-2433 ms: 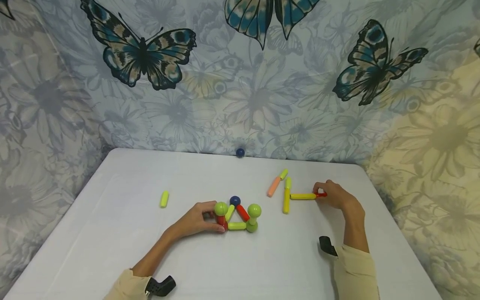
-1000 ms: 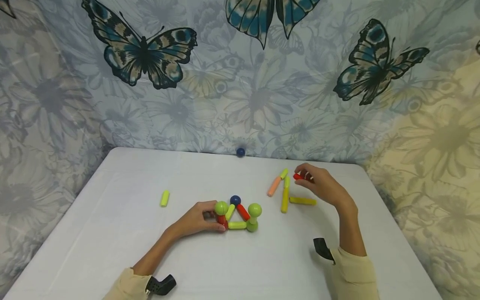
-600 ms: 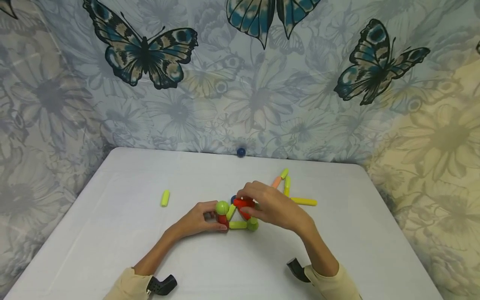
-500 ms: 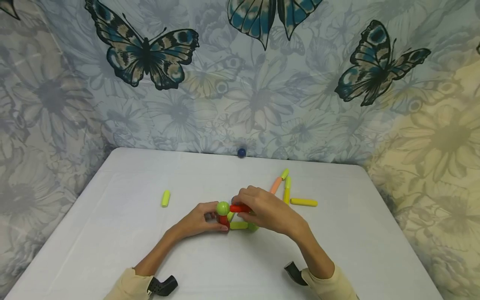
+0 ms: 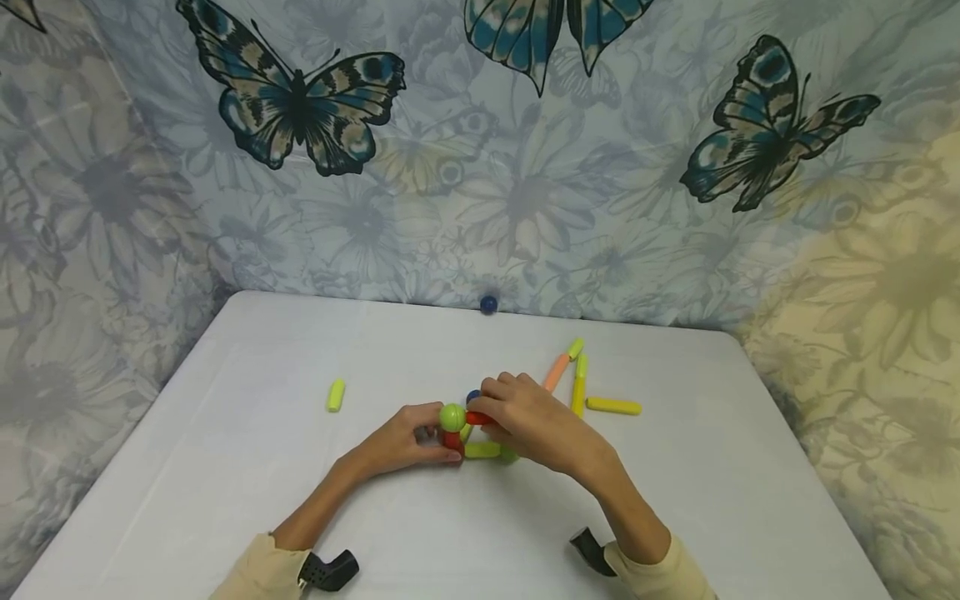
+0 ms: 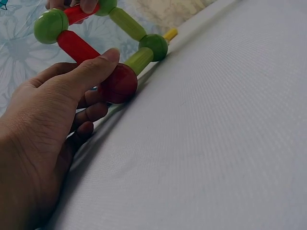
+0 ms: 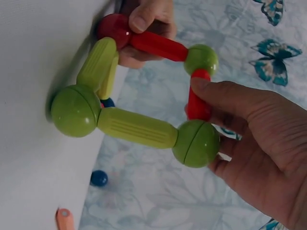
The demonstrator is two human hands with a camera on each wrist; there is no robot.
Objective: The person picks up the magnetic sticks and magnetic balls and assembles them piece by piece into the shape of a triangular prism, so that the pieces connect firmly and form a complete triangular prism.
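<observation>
A frame of magnetic balls and rods stands mid-table. My left hand (image 5: 405, 437) grips its left post, thumb where the upright red magnetic rod (image 6: 77, 47) meets the red ball (image 6: 118, 84) at its base. My right hand (image 5: 540, 421) pinches another red magnetic rod (image 7: 197, 103) across the top. In the right wrist view this rod spans the two upper green balls (image 7: 195, 143), its ends touching or nearly touching both. A lime upright rod (image 7: 136, 127) joins the lower green ball (image 7: 75, 111). The head view has the frame's right side hidden behind my right hand.
Right of the frame lie an orange rod (image 5: 556, 372), a yellow rod (image 5: 613, 406) and other yellow and lime rods. One lime rod (image 5: 335, 395) lies to the left. A loose blue ball (image 5: 488, 304) sits at the table's back edge by the patterned cloth.
My right hand picked up the red rod from beside the yellow rod on the right and carried it left onto the frame's top. My left hand kept its grip.
</observation>
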